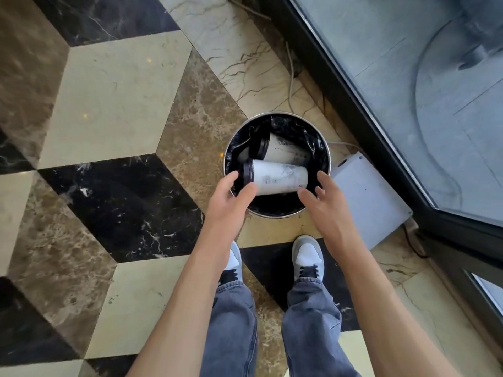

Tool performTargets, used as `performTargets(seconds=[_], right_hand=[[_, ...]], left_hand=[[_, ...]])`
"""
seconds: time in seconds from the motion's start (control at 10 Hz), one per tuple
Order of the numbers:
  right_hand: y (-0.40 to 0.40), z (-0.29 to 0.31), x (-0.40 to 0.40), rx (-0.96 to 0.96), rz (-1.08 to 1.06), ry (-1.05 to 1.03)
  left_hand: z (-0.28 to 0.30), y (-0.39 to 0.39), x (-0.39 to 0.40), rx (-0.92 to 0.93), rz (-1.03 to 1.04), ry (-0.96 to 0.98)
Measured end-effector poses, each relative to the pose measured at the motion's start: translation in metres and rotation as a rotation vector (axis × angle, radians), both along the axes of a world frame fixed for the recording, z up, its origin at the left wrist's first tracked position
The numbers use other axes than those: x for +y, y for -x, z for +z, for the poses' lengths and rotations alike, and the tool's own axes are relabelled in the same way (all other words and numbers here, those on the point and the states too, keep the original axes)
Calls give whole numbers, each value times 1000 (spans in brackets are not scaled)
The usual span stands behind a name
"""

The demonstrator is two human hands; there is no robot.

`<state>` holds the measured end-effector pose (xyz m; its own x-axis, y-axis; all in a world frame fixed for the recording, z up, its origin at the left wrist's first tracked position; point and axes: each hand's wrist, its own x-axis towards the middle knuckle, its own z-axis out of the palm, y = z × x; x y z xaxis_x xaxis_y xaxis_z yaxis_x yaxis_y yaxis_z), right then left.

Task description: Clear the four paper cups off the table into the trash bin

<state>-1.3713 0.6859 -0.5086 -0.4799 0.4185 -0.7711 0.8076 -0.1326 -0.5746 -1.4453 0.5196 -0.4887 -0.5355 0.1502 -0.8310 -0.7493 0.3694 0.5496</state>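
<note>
- Both hands over the trash bin (324,202): left hand (231,197) and right hand (321,198) have fingers spread, gripping nothing.
- Lidded paper cup (277,179) lies sideways between them inside the rim; second cup (285,152) deeper.
- Risk: top cup sits high and could roll out if later cups pile on.

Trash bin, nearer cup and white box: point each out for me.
trash bin (275,215), head view, metal rim nearest the person.
nearer cup (280,177), head view, middle of its white side.
white box (366,197), head view, flat top.
</note>
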Motion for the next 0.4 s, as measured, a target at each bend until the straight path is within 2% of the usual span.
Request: performTargets(seconds=[0.2,0.3,0.4], right_hand=[[10,44,11,78,35,-60],[24,83,16,159,56,-72],[42,136,20,254,87,-139]], left_hand=[[31,4,-5,68,34,-29],[62,12,-4,134,74,-45],[110,23,0,281,54,-30]])
